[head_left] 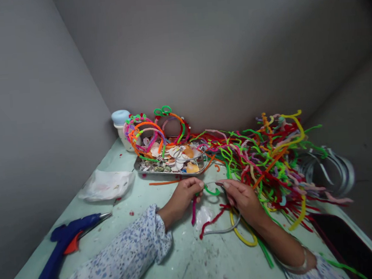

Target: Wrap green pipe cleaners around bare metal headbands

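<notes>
My left hand (186,194) is closed in a pinch where a green pipe cleaner (212,192) meets the end of a thin grey headband (229,229). A magenta pipe cleaner (194,211) hangs below those fingers. My right hand (243,200) pinches the headband a short way along, and the rest of the band curves down beneath that hand toward the table. The green pipe cleaner curls loosely in the gap between my hands. Beside the band, a dark red pipe cleaner (212,221) reaches up toward my right hand; whether the fingers grip it is hidden.
A metal tray (143,170) of shells carries several decorated headbands (153,127). Tangled pipe cleaners (257,151) heap at the right, near plain grey bands (343,171) and a dark phone-like slab (346,239). A blue glue gun (64,245), plastic bag (108,184) and lidded bottle (120,125) stand left.
</notes>
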A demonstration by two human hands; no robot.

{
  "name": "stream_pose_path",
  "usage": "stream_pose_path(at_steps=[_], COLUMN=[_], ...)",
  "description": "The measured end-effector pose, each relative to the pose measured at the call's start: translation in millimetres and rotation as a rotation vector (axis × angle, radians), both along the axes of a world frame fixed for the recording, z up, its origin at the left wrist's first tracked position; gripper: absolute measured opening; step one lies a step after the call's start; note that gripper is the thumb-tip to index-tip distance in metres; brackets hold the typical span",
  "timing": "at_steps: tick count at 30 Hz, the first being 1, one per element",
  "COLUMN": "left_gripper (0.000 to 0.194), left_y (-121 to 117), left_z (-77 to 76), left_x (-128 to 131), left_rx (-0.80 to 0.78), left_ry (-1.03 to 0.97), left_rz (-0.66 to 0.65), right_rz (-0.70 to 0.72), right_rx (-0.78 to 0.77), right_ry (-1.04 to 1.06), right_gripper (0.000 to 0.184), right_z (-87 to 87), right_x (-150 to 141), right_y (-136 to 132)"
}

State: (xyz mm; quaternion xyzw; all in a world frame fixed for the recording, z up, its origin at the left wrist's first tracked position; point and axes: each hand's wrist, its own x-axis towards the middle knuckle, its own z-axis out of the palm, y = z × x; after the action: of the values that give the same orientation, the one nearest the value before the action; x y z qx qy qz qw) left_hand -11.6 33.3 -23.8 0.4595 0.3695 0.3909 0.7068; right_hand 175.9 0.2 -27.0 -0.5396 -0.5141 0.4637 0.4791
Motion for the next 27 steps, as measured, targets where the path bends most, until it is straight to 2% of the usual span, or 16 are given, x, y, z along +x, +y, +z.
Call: stream_pose_path(at_steps=[18, 27], left_gripper=[0.027, 0.022], left_y=[0.4, 2.4], left_z=[-0.2, -2.8], left_x=[-0.4, -2.4], left_rx=[-0.014, -0.016], left_ry=[-0.012, -0.021], left_rz=[-0.037, -0.059], right_rz=[0.012, 0.027], right_rx=[0.011, 0.019], right_ry=[-0.036, -0.042], right_gripper=[0.039, 0.039], right_z=[-2.3, -4.0], right_x=[2.6, 2.5], right_y=[0.5, 0.5])
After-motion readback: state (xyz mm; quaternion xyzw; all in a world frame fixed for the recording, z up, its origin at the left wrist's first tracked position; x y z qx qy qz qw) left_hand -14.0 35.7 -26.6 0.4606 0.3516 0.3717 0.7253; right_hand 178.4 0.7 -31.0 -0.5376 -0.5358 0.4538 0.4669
